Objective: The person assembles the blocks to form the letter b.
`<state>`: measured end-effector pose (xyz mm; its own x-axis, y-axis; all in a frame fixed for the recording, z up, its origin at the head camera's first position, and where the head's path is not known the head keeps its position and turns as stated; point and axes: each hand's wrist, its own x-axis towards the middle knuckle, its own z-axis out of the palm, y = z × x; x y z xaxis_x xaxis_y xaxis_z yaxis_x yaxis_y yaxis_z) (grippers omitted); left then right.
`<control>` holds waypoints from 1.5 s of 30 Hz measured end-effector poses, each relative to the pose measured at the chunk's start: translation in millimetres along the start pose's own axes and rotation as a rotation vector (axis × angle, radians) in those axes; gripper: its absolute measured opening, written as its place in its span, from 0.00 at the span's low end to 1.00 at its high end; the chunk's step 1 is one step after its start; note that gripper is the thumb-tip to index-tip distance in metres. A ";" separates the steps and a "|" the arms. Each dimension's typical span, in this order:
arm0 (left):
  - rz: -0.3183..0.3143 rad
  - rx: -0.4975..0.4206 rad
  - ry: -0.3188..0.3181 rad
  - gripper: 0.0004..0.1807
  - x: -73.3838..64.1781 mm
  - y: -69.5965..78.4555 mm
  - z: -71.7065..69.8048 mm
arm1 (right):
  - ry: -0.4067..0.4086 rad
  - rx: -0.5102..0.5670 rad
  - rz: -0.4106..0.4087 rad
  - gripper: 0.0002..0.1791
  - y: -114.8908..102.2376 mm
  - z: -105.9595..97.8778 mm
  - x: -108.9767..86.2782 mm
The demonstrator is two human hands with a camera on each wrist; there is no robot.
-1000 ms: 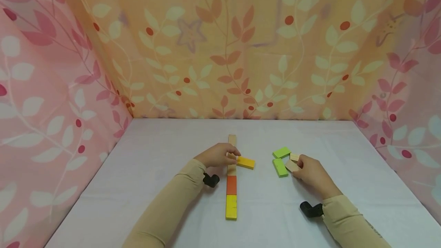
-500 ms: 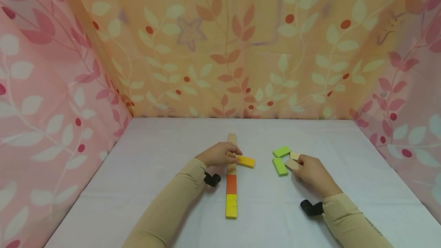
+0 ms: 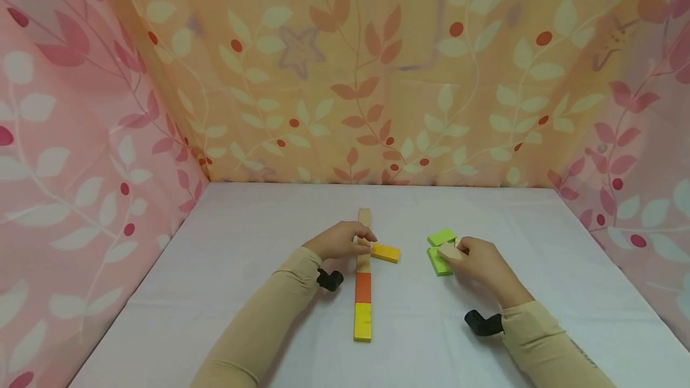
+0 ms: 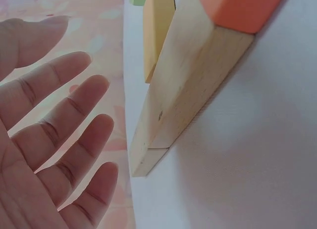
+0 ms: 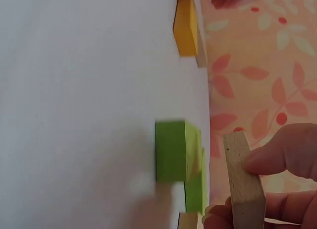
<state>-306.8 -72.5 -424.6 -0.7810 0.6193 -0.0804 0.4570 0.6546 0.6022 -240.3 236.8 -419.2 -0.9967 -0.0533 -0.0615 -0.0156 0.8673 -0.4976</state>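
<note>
My right hand (image 3: 485, 265) pinches a plain wooden block (image 5: 243, 174) between thumb and fingers, raised off the table. In the head view this block overlaps the nearer green block (image 3: 439, 263); a second green block (image 3: 442, 236) lies just behind. Over a straight row of blocks hovers my left hand (image 3: 338, 241), fingers loosely spread and holding nothing in the left wrist view. Plain wooden blocks (image 4: 185, 85) form the row's far part, followed by an orange-red block (image 3: 363, 287) and a yellow block (image 3: 362, 322). An amber block (image 3: 385, 252) juts rightward from the row.
Another plain wooden block (image 5: 188, 221) lies near the green ones, partly cut off in the right wrist view. A white cloth (image 3: 259, 214) covers the table. Patterned curtains (image 3: 377, 76) stand behind and at both sides.
My right hand has picked up the plain wooden block and brought it slightly left, over the nearer green block. The left hand stays about where it was.
</note>
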 end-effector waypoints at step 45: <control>0.051 0.052 0.027 0.12 -3.6 -8.9 0.8 | -0.069 -0.110 -0.075 0.10 -52.7 50.2 5.9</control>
<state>-307.7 -80.2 -430.3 -0.7671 0.6409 -0.0291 0.5174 0.6448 0.5626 -241.3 165.9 -436.8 -0.9845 -0.1510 -0.0889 -0.1026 0.9082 -0.4058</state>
